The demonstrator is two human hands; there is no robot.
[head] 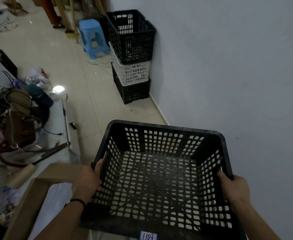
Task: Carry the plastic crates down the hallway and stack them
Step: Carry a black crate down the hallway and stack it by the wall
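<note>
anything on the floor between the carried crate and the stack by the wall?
Head view: mostly bare tile. The held black crate, gripped by left hand and right hand, faces the crate stack with only specks on the floor between.

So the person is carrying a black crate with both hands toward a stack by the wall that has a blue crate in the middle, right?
Not quite. In the head view the middle crate of the stack is white, between two black ones. The rest holds: both hands, left and right, grip the black crate.

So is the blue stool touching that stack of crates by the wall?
Cannot tell. In the head view the blue stool stands beside the stack of crates, and their outlines overlap, but the dark top crate hides any contact or gap between them.
</note>
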